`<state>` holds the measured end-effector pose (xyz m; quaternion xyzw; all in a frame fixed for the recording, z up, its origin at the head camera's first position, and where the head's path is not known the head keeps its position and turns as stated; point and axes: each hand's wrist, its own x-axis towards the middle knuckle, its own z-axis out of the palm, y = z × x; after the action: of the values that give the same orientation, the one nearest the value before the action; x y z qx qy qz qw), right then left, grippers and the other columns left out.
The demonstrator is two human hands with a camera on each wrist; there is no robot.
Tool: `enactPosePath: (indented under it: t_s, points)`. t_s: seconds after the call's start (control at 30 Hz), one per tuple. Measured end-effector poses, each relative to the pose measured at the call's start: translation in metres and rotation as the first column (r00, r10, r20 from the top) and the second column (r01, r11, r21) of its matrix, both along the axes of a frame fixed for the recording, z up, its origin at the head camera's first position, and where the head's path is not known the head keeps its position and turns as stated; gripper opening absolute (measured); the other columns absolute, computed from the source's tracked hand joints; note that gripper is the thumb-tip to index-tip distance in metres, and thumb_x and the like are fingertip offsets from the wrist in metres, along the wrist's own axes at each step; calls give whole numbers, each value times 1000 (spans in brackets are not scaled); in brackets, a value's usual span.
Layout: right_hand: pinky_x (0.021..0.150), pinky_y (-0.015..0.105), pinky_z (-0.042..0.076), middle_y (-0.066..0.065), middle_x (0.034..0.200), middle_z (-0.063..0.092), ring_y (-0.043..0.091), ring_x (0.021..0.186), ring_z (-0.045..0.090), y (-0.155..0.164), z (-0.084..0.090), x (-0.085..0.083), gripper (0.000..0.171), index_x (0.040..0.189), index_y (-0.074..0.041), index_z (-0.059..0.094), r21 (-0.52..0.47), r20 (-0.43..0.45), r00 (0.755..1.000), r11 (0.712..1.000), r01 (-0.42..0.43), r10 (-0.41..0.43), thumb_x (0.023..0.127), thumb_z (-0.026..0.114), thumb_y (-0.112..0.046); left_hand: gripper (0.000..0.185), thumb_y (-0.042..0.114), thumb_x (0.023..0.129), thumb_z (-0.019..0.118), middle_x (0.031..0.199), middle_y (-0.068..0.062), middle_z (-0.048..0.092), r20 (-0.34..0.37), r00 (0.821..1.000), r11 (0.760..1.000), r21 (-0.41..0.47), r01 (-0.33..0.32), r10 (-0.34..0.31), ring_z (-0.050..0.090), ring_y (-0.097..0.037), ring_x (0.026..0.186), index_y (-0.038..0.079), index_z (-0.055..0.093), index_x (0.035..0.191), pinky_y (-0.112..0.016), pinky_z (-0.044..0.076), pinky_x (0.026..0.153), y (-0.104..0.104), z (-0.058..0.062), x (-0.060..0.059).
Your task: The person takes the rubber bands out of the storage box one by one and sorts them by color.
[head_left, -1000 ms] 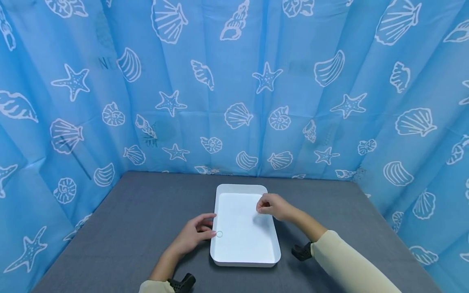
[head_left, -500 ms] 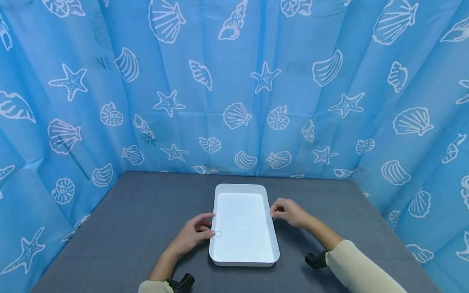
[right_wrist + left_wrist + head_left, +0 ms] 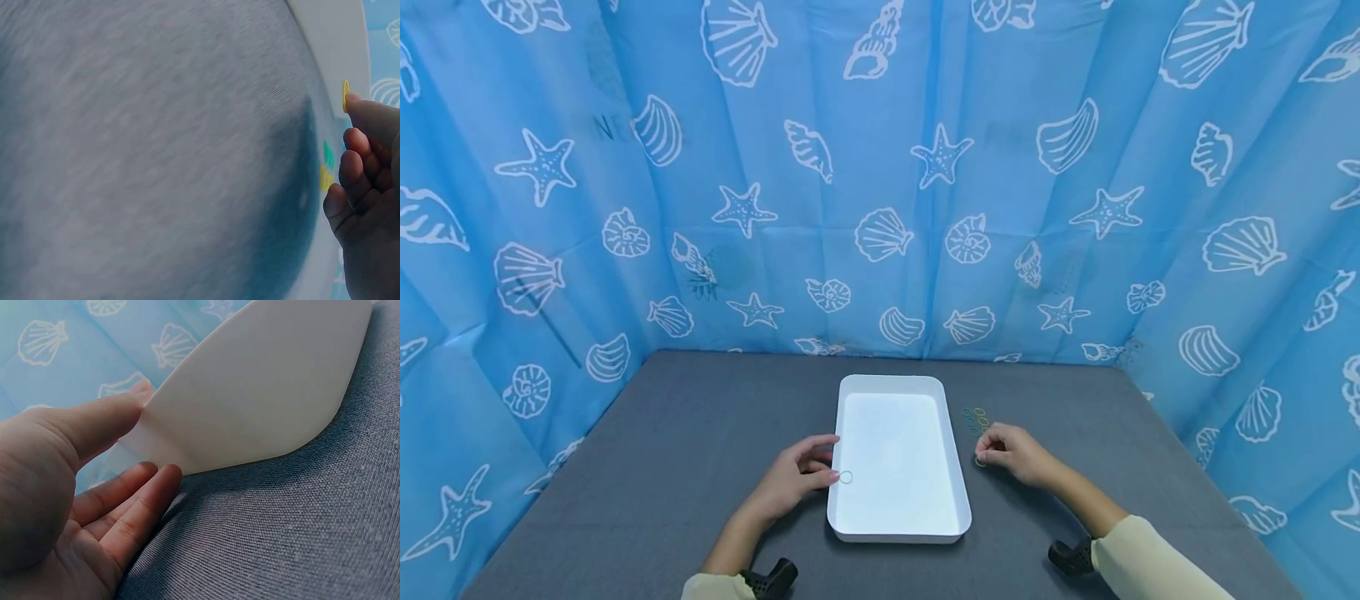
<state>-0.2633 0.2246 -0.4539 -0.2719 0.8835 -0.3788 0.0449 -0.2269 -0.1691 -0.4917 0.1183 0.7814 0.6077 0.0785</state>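
A white rectangular tray [image 3: 898,467] lies on the grey cloth. My left hand [image 3: 801,475] is at its left side; in the left wrist view the thumb touches the rim and the fingertips rest along the outer wall [image 3: 250,394]. Just inside the tray, beside that thumb, lies a thin pale green ring [image 3: 846,477]. Right of the tray, my right hand [image 3: 1015,454] pinches a thin yellow ring [image 3: 345,97] between thumb and finger. Beyond it, several yellow and green rings [image 3: 980,412] lie close together on the cloth, partly hidden by the hand.
The grey cloth [image 3: 715,417] covers the table on both sides of the tray. Behind and at the sides hangs a blue curtain [image 3: 887,167] printed with shells and starfish. A black wrist device [image 3: 1071,557] sits at the right sleeve, another [image 3: 771,577] at the left.
My right hand has moved from above the tray, over its right edge, to the cloth beside it, bringing the loose rings into sight. The left hand stays at the tray's side.
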Motion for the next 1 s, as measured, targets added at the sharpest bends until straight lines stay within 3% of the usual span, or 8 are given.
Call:
enactPosePath:
  t_s: [0.27, 0.5, 1.0]
  points:
    - [64, 27, 43, -2, 81, 53, 7, 72, 48, 12, -9, 2, 8, 84, -6, 63, 31, -75, 997, 999, 13, -11, 91, 65, -3, 56, 21, 87, 75, 119, -15, 58, 8, 1000, 1000, 4, -9, 9, 61, -23, 95, 10, 54, 138, -36, 51, 79, 0, -1, 0]
    - [63, 27, 43, -3, 80, 51, 7, 71, 48, 18, -12, 1, 11, 81, -8, 63, 78, -125, 990, 994, 78, -67, 89, 67, -2, 56, 21, 87, 74, 119, -15, 58, 3, 1000, 1000, 4, -7, 7, 61, -23, 95, 10, 54, 138, -36, 51, 79, 0, 0, 1]
    - [63, 28, 42, -2, 80, 52, 11, 72, 48, 19, -17, -9, 12, 79, -8, 64, 107, -117, 971, 970, 219, -207, 88, 67, -1, 55, 22, 88, 74, 119, -15, 58, 10, 1000, 1000, -4, -10, 10, 61, -23, 95, 11, 54, 137, -37, 51, 79, 0, 2, 1]
